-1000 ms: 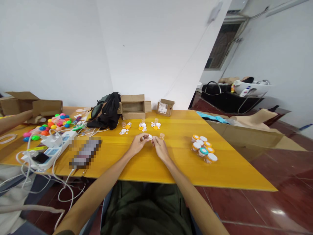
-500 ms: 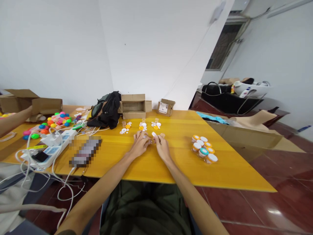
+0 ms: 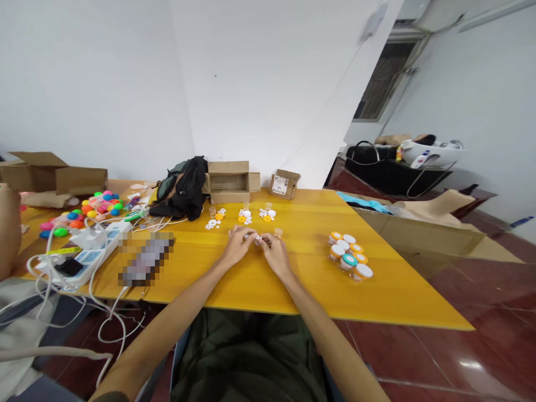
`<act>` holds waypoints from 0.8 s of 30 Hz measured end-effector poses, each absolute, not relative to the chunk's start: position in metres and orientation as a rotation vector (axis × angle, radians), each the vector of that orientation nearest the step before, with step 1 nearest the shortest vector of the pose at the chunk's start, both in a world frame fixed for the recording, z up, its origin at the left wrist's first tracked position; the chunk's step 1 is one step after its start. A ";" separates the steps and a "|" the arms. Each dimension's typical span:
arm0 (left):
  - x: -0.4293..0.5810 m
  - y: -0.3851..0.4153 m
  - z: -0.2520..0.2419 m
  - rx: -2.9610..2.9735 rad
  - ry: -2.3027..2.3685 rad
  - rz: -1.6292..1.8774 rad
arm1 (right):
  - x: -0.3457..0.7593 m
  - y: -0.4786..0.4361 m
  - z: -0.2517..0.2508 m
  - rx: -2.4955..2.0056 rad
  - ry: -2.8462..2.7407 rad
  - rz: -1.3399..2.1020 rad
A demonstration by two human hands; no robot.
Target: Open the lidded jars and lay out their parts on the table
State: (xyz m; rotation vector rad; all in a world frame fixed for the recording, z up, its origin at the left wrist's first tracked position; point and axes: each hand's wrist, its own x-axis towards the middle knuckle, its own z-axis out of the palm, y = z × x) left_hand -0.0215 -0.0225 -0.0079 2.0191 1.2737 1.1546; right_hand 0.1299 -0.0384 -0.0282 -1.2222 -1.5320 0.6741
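Note:
My left hand [image 3: 238, 246] and my right hand [image 3: 275, 252] meet above the table, fingertips pinched close together. Between them shows a small white piece [image 3: 258, 240], which looks like a disc, partly hidden by the fingers. Just beyond my right fingers stands a small clear cup [image 3: 278, 231]. Farther back lie little groups of parts: orange rings [image 3: 219, 216], white caps [image 3: 272, 213], dotted white discs [image 3: 208, 226] and clear cups [image 3: 212, 212]. To the right, several clear jars with orange, white and teal lids [image 3: 349, 259] stand clustered.
On the left are a power strip [image 3: 98, 251] with tangled white cables, a blurred-out phone [image 3: 146, 259] and colourful balls [image 3: 100, 206]. A black bag [image 3: 188, 190] and open cardboard boxes [image 3: 228, 196] line the back. Another person's arm [image 3: 9, 231] reaches in at far left.
The white disc in my right fingers has moved down and left to meet my left fingertips. The other person's arm has drawn back from the box at far left.

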 end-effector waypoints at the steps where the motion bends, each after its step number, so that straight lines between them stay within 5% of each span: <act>1: -0.022 -0.022 -0.008 1.997 1.254 1.160 | 0.130 -0.039 -0.028 -1.205 -1.538 0.693; 24: -0.021 -0.025 -0.002 1.826 0.990 1.176 | 0.129 -0.040 -0.023 -1.217 -1.599 0.659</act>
